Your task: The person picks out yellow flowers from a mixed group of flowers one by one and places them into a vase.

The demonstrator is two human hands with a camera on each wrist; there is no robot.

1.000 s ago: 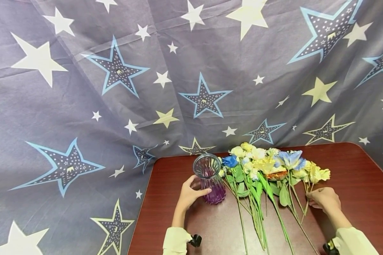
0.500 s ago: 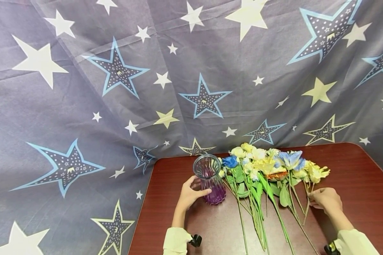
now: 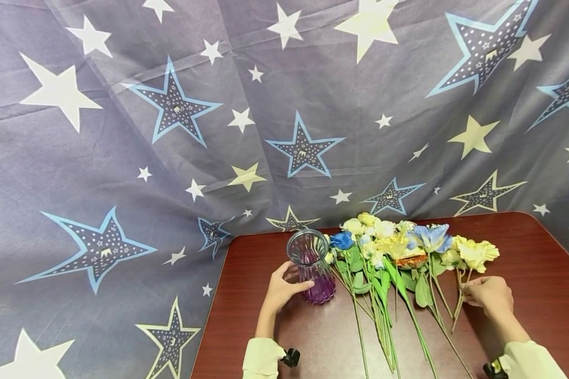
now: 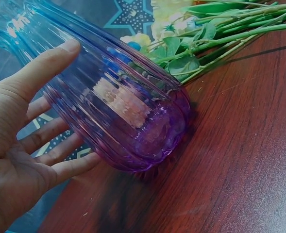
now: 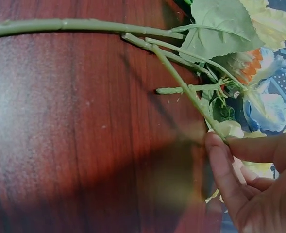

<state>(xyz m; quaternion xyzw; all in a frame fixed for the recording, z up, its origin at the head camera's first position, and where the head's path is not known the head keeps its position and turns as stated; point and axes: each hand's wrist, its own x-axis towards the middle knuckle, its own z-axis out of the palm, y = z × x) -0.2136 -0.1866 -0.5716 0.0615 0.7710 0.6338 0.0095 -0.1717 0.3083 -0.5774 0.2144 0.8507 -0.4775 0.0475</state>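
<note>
A ribbed glass vase [image 3: 319, 287], clear bluish at the rim and purple at the base, stands upright on the table. My left hand [image 3: 283, 288] holds its left side, thumb in front and fingers round behind; the left wrist view shows the thumb [image 4: 60, 56] along the glass. At the right end of a row of artificial flowers, my right hand [image 3: 490, 297] pinches the stem of a yellow flower [image 3: 479, 255] between thumb and fingertips. In the right wrist view the pinched stem [image 5: 184, 90] runs out past the fingertips.
Several more artificial flowers, white, yellow, blue and orange, lie between the hands, their green stems [image 3: 389, 337] pointing toward me. The reddish-brown wooden table [image 3: 536, 263] ends at a grey star-patterned cloth [image 3: 360, 131] behind.
My right hand has shifted slightly to the right, drawing the yellow flower a little away from the row. My left hand and the vase have stayed put.
</note>
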